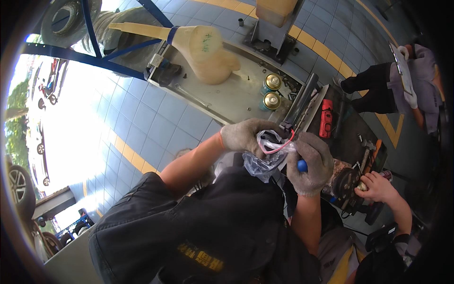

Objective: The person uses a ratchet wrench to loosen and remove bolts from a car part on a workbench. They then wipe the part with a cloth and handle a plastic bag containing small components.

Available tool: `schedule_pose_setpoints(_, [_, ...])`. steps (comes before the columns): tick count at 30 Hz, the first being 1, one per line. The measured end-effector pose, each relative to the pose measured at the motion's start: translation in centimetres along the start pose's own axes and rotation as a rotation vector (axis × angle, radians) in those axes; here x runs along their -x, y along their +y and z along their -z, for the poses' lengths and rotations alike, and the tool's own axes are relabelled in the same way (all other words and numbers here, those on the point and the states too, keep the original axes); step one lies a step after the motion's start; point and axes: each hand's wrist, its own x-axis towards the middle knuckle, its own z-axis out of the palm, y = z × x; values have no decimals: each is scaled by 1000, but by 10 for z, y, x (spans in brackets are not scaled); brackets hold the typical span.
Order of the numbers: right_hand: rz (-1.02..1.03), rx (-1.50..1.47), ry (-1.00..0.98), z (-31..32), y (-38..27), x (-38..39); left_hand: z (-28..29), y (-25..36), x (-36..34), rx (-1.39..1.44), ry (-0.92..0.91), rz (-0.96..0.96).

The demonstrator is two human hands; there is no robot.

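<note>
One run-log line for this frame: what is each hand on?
left hand: gloved, grips clear plastic bag | right hand: gloved, holds blue-handled tool | pink wire loops out of bag | co-worker's bare hand at tool cart

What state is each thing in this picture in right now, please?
Left hand: gloved, gripping the clear plastic bag.
Right hand: gloved, closed on a blue-handled tool.
Clear plastic bag: crumpled, open at the top.
Pink wire: looped, sticking out of the bag.
Two spray cans: upright, capped.
</note>
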Motion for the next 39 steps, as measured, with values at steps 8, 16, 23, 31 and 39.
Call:
schedule_pose_setpoints(8, [-2,-161,-92,-12,-8,-2,12,-27,17,40,20,-128])
schedule_pose_setpoints(16, [-123,-98,-67,-33,-13,-32,16,3,49,75,155,137])
schedule_pose_setpoints(23, [-372,-134,-25,-11,-10,-23,107,-45,54,118,967,237])
schedule_pose_setpoints(31, [-503,-41,-60,4,-18,4,156,-145,-12,321,1344,164])
schedule_pose_setpoints(39, [-537,-18,47,25,-32,16,188,-181,-12,-405,1275,240])
